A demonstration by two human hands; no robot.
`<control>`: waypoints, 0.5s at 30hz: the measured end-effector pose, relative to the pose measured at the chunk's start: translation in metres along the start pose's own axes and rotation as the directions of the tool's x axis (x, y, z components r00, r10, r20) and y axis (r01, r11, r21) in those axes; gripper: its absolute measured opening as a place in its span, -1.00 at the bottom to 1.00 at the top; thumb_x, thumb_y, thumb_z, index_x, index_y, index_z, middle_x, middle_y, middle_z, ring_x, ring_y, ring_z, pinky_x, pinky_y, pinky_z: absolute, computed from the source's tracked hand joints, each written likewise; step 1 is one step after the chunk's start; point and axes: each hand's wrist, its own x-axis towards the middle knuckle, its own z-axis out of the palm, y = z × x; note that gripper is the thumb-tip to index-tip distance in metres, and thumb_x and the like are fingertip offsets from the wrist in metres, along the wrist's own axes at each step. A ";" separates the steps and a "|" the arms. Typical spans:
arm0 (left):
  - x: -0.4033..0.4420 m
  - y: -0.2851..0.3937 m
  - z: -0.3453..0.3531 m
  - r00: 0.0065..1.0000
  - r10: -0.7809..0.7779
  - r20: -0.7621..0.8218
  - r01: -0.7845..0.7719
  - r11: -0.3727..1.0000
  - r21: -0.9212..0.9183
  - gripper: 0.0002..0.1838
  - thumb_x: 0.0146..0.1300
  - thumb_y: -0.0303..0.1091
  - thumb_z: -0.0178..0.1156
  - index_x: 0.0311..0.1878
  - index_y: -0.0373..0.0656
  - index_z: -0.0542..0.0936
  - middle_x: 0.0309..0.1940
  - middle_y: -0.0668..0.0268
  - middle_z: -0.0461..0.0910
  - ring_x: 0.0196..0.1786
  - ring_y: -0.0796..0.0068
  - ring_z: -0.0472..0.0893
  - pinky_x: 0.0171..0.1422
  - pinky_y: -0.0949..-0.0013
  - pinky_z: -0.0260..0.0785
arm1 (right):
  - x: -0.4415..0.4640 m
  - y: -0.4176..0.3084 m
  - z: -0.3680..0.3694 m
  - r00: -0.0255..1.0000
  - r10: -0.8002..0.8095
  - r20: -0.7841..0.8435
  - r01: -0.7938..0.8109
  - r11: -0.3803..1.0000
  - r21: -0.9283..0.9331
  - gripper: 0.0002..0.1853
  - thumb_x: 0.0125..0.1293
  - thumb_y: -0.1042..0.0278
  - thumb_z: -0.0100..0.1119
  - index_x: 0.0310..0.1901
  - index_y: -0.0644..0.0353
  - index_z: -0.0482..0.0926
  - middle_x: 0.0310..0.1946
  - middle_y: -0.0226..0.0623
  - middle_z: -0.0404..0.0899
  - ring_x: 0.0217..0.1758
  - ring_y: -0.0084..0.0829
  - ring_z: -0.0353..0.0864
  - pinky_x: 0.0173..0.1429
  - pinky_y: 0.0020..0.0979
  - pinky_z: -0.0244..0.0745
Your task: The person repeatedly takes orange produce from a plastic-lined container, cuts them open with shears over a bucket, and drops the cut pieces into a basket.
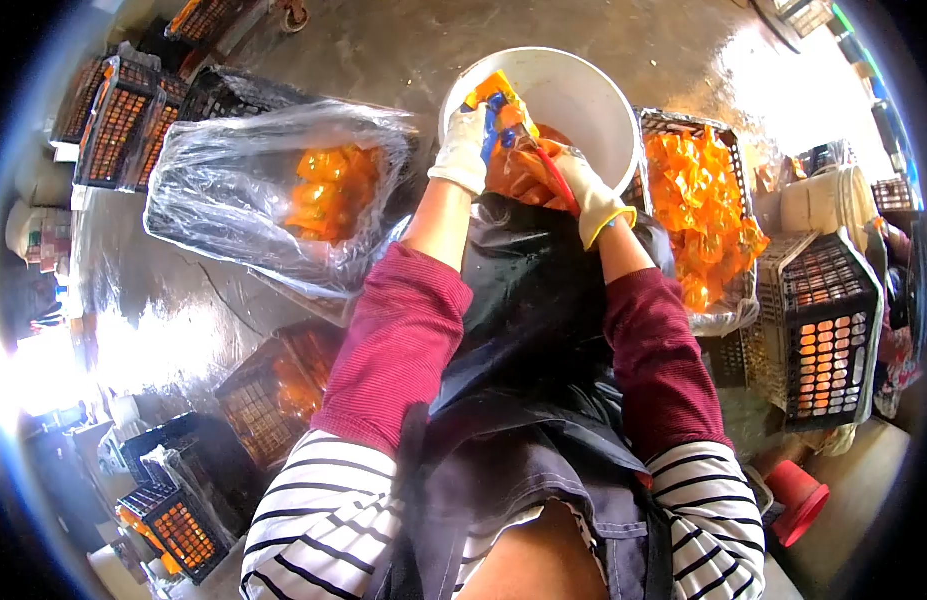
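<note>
A white glove with blue at the fingers covers my left hand (465, 145), which is closed on an orange-and-yellow plastic packet (503, 95). Over the same packet, my right hand (586, 190), in a white glove with a yellow cuff, is closed around a tool with a long red handle (557, 178). What the tool's working end looks like is hidden behind the fingers and packet. Both hands are above the near side of a large white bucket (608, 110). Inside the bucket and below my hands is orange-brown material (528, 185), its kind unclear.
Right of the bucket stands a crate of orange packets (693, 220). A plastic-lined crate (223, 185) on the left holds some orange packets (333, 190). Stacked black crates (828, 330) and a red bucket (795, 500) are at the right. More crates (123, 120) stand far left.
</note>
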 end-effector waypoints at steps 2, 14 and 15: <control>-0.002 -0.001 0.010 0.999 0.042 -0.025 -0.045 0.985 -0.165 -0.74 0.29 -0.29 0.18 -0.05 -0.22 0.54 -0.30 0.17 0.61 -0.43 0.42 0.62 -0.45 0.44 0.48 | -0.001 0.000 0.001 1.000 0.008 0.007 -0.008 0.995 0.099 -0.77 0.34 0.23 0.11 -0.05 0.13 0.54 -0.41 -0.24 0.60 -0.61 -0.44 0.55 -0.61 -0.52 0.37; -0.005 0.008 0.001 0.810 0.550 0.204 -0.586 0.740 0.329 -0.45 0.06 -0.32 0.41 0.11 -0.25 0.47 -0.09 0.30 0.59 -0.02 0.50 0.55 0.13 0.47 0.38 | -0.012 -0.001 0.007 0.977 -0.196 0.080 0.154 0.917 0.367 -0.77 0.39 0.30 -0.01 -0.07 0.26 0.50 -0.30 -0.29 0.56 -0.41 -0.47 0.53 -0.41 -0.50 0.47; -0.034 0.036 -0.005 0.892 0.436 0.119 -0.432 0.745 0.509 -0.56 0.15 -0.36 0.31 0.10 -0.21 0.49 -0.09 0.31 0.59 -0.02 0.50 0.56 0.17 0.49 0.37 | -0.021 -0.006 0.013 0.967 -0.250 0.048 0.218 0.911 0.350 -0.76 0.38 0.31 -0.01 -0.09 0.31 0.51 -0.37 -0.28 0.55 -0.47 -0.49 0.51 -0.44 -0.52 0.45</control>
